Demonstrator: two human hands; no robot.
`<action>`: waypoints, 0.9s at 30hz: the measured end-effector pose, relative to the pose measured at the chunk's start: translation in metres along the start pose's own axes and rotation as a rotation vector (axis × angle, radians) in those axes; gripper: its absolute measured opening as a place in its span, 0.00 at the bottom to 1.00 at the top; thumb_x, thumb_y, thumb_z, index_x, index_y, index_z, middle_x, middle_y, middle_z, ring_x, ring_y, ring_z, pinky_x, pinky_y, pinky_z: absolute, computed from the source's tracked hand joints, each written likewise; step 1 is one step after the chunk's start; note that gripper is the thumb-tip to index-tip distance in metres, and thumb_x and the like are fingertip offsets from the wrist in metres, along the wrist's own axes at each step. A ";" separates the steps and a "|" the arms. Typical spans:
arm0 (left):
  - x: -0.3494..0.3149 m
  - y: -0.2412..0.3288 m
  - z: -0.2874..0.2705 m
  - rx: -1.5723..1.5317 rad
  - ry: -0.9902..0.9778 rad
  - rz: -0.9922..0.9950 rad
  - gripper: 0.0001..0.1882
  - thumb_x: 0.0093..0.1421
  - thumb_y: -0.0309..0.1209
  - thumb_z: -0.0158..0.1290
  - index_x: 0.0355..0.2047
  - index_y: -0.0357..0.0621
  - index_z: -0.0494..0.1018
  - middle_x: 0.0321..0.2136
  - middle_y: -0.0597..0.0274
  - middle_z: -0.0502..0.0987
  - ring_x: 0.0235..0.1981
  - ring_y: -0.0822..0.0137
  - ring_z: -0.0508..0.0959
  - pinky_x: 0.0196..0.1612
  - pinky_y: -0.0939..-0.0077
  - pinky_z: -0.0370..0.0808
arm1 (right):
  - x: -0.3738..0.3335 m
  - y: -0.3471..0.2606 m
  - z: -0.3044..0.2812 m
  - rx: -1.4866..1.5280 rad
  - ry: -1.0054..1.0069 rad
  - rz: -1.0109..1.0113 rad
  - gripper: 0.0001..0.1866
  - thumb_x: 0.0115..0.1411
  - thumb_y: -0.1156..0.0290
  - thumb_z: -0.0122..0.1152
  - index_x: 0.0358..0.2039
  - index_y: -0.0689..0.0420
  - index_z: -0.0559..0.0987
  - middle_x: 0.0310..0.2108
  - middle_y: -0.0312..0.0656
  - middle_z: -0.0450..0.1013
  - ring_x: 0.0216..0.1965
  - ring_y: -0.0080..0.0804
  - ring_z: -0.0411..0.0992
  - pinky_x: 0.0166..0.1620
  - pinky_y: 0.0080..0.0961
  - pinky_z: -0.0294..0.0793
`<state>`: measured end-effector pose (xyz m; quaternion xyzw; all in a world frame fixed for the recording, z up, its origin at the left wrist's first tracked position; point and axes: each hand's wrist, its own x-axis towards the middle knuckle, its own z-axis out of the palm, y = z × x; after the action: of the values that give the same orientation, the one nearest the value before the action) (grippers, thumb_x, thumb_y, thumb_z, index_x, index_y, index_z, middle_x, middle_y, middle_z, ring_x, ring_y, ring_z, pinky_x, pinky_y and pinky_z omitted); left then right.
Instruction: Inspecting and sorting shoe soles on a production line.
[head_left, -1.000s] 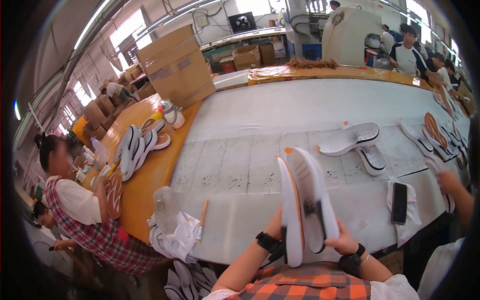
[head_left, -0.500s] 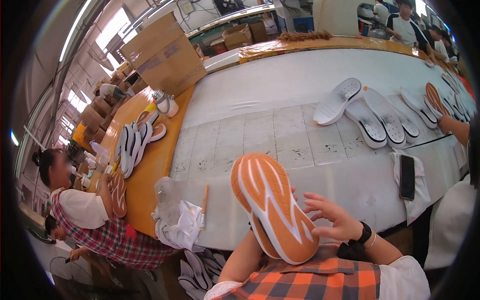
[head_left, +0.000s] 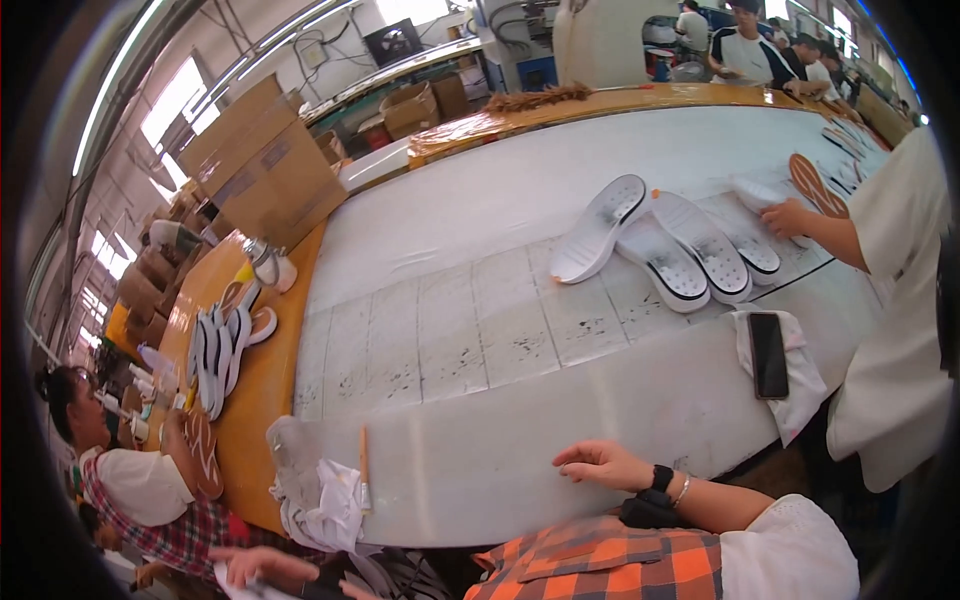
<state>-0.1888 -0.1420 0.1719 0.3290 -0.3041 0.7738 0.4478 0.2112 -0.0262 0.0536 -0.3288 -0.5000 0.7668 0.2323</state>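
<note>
My right hand hovers over the near edge of the white-topped table, palm down, fingers loosely stretched, holding nothing. It wears a black watch and a bracelet. At the lower left rim, what appears to be my left hand is low, beyond the table edge and blurred. A white, blurred thing lies against its fingers, its kind unclear. More skin shows at the bottom rim, partly cut off. Several white shoe soles lie below the table edge nearby. The orange-bottomed shoe soles are out of plain view.
White soles lie at the right, where another person's hand touches one. A phone rests on a cloth. A brush and crumpled white cloth lie near left. A co-worker sits left, near stacked soles.
My left hand has gone from mid-view to the lower left, and the orange-bottomed soles left plain view. My right hand dropped slightly left. The view turned right; a neighbour's arm reached onto the soles.
</note>
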 end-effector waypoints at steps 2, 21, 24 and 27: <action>-0.009 0.000 -0.011 0.014 0.101 -0.019 0.17 0.61 0.34 0.38 0.50 0.45 0.61 0.41 0.64 0.70 0.40 0.70 0.70 0.48 0.71 0.64 | 0.003 -0.004 -0.009 0.073 -0.003 0.034 0.15 0.58 0.69 0.51 0.45 0.63 0.70 0.39 0.40 0.70 0.38 0.23 0.69 0.40 0.19 0.70; -0.114 -0.266 -0.147 -0.113 1.028 -0.952 0.30 0.58 0.56 0.32 0.49 0.50 0.67 0.45 0.58 0.72 0.43 0.55 0.72 0.47 0.56 0.63 | -0.075 -0.079 -0.274 -0.375 1.113 -0.434 0.20 0.49 0.70 0.58 0.42 0.67 0.71 0.37 0.42 0.71 0.37 0.26 0.69 0.39 0.21 0.69; -0.115 -0.267 -0.149 -0.167 0.998 -0.945 0.28 0.60 0.54 0.32 0.49 0.49 0.66 0.46 0.55 0.71 0.45 0.53 0.71 0.49 0.54 0.64 | -0.061 -0.066 -0.344 -0.615 1.263 -0.293 0.25 0.45 0.66 0.62 0.42 0.70 0.70 0.41 0.52 0.70 0.43 0.38 0.69 0.44 0.27 0.67; -0.114 -0.266 -0.149 -0.150 0.997 -0.948 0.26 0.60 0.51 0.33 0.49 0.49 0.66 0.47 0.53 0.70 0.46 0.52 0.70 0.49 0.54 0.63 | -0.041 -0.078 -0.349 -0.663 1.389 -0.064 0.27 0.45 0.66 0.62 0.41 0.72 0.69 0.42 0.55 0.69 0.44 0.42 0.68 0.45 0.30 0.67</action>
<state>0.0578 0.0256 0.0405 -0.0003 0.0618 0.5302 0.8456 0.4987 0.1903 0.0371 -0.7725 -0.4523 0.1873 0.4045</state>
